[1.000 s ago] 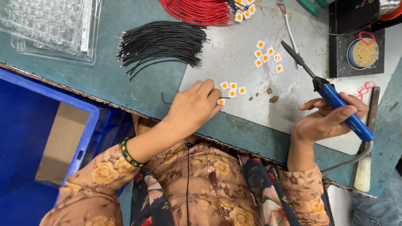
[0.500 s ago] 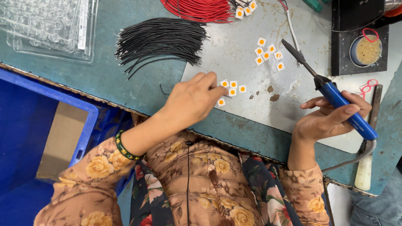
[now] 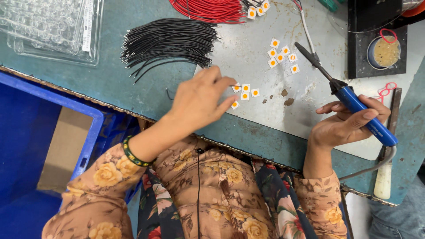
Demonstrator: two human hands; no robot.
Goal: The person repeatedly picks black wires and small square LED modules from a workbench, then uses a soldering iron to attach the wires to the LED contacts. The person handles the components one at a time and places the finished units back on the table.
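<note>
The person's right hand is closed around the blue handle of a soldering iron, whose dark tip points up and away from the palm, lifted off the grey metal sheet that covers this part of the desk. The left hand hovers with fingers drawn together over a short row of small white squares with orange centres; it seems to pinch something thin at the fingertips, though I cannot tell what. Just beyond that hand lies a bundle of cut black wires, and farther off a bundle of red wires. Between the two hands, past the iron's tip, sits another loose cluster of squares. None of the squares visible carries a wire, so the joining looks barely begun, with both bundles full. A round tin of yellowish flux rests above the right hand. A blue crate stands below the left forearm.
</note>
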